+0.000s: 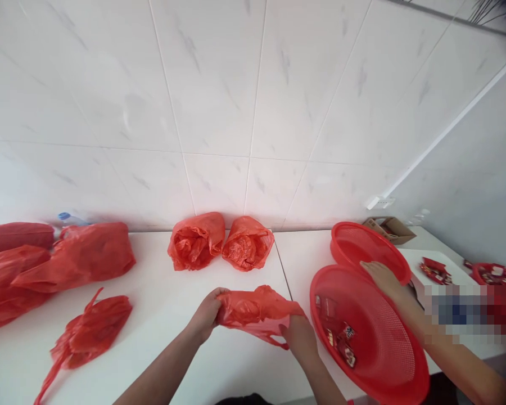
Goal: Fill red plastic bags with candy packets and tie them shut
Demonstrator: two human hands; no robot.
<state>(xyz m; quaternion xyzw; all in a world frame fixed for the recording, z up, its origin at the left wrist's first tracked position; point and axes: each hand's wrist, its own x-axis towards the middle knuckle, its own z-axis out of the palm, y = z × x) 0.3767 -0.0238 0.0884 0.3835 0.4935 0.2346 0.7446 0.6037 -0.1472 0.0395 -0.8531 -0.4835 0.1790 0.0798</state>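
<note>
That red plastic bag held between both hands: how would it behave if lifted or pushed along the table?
The red bag sags and wrinkles between the left hand and right hand, so it is probably floppy and light. Pushed, it would likely crumple rather than slide; its film looks thin.

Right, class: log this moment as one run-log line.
left hand: grips red bag | right hand: grips same bag | co-worker's hand: on red basket rim | white table: more bags
</note>
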